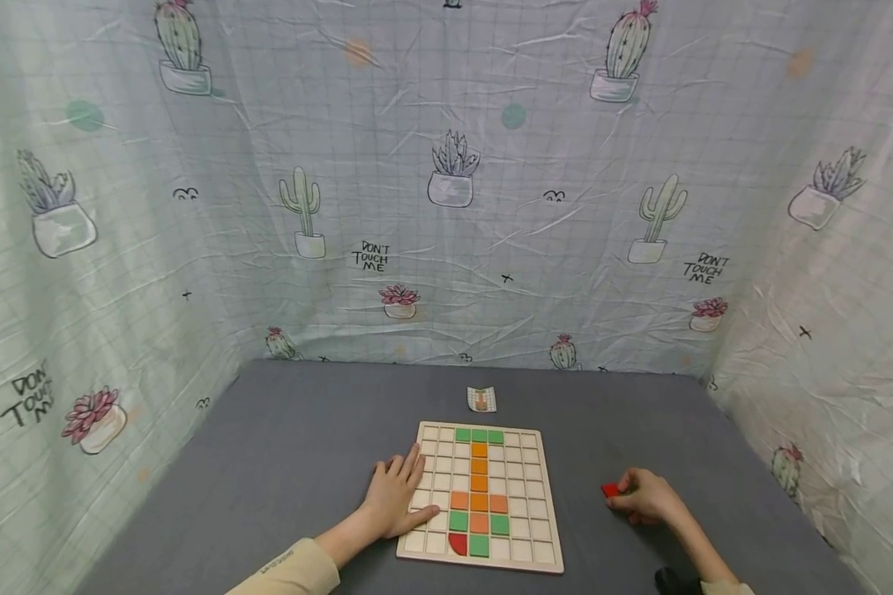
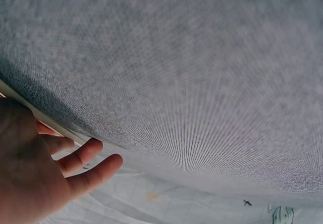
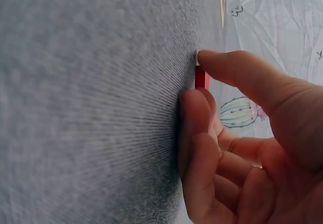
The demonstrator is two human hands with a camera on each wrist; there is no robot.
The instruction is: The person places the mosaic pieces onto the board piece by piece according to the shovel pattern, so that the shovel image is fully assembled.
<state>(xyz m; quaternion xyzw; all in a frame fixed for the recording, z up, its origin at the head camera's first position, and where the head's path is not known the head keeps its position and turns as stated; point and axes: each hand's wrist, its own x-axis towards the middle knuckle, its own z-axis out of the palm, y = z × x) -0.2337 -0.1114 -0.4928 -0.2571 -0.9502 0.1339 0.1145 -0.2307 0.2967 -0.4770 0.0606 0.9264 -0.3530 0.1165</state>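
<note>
A wooden grid board [image 1: 516, 469] lies on the table, with a column of orange tiles [image 1: 479, 466] up its middle. Green tiles [image 1: 479, 435] line the top row, and salmon tiles [image 1: 479, 524] sit lower down. One red tile with a rounded corner [image 1: 457, 545] occupies the bottom row. My left hand [image 1: 396, 502] rests on the board's left edge, fingers spread. To the right of the board, my right hand [image 1: 651, 496] pinches a red tile [image 1: 610, 490] between thumb and index finger, low over the table. In the right wrist view this red tile [image 3: 201, 77] shows edge-on between the fingertips.
A small printed card [image 1: 481, 400] with a coloured grid picture lies beyond the board. The grey tabletop [image 1: 305, 446] is enclosed by a cactus-print curtain [image 1: 446, 273] at the back and both sides. A black object [image 1: 673, 582] is near my right wrist.
</note>
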